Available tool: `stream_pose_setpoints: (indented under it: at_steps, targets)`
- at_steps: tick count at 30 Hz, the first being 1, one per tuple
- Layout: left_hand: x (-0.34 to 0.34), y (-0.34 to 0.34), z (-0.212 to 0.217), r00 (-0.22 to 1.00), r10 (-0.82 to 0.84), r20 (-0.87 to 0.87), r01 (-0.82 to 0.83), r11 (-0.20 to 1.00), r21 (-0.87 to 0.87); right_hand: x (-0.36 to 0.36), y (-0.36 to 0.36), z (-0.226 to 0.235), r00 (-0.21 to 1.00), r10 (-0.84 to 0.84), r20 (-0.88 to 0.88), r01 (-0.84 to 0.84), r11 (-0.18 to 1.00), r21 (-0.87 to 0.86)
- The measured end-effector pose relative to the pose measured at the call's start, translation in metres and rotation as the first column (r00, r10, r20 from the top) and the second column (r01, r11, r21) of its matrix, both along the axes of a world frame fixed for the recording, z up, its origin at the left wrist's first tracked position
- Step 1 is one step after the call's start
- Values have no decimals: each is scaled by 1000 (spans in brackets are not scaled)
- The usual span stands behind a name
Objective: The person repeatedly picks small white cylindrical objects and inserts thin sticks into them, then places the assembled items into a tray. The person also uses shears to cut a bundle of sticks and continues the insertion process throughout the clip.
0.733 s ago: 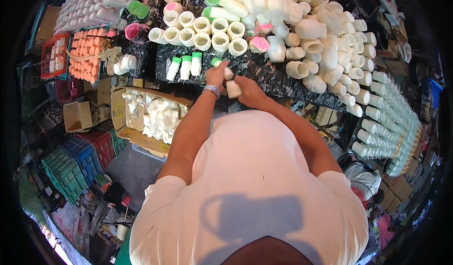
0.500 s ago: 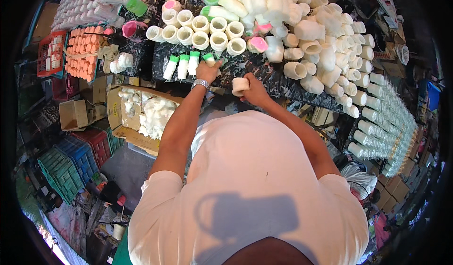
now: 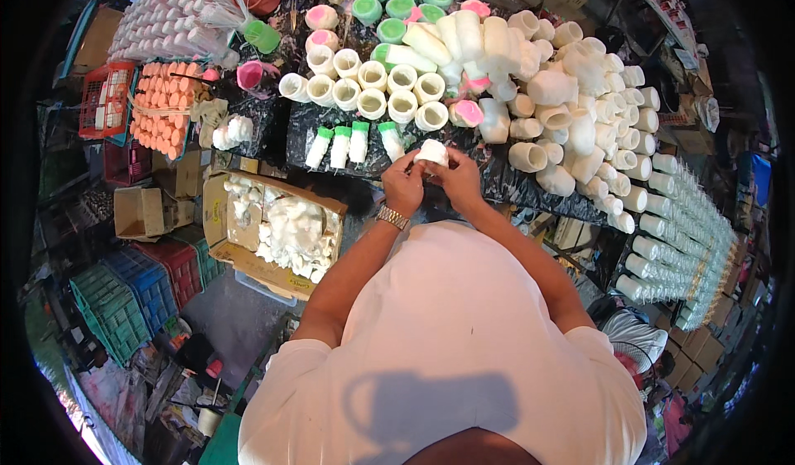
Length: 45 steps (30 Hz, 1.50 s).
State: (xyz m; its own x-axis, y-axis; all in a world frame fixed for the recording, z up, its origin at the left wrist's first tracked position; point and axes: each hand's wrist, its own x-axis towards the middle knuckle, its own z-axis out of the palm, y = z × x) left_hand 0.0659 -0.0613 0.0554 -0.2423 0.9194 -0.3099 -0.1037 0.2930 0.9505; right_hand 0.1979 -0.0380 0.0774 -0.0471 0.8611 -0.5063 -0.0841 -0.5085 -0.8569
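My left hand and my right hand meet in front of my chest, both gripping one small white plastic container between the fingertips. A metal watch sits on my left wrist. Just beyond the hands stand white bottles with green caps on a black-covered table. Behind them are rows of open white cups, seen mouth-up.
A cardboard box of white plastic pieces sits at my left. Orange cups, a red crate and green and blue crates lie further left. Stacks of white containers and clear cups fill the right side.
My hands pulled back from the green-capped bottles toward my body. The white container, held by the right hand alone before, is now gripped by both hands together.
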Motion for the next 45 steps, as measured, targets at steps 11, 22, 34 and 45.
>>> stream_pose_setpoints:
  at_steps: [11, 22, 34, 45]
  targets:
    - [1, 16, -46, 656, 481, 581, -42, 792, -609, 0, -12, 3, 990, 106, 96, -99, 992, -76]
    - [0, 25, -25, 474, 193, 859, 225, 916, -331, 39, 5, -13, 894, -131, -429, -8, 951, -308]
    - [-31, 25, -10, 343, -170, 924, 505, 862, -29, 29, -19, 22, 950, -70, -304, -64, 910, -409]
    - [-3, 31, 29, 707, -126, 696, 309, 940, -143, 21, 5, 78, 937, 144, 317, -106, 986, -132]
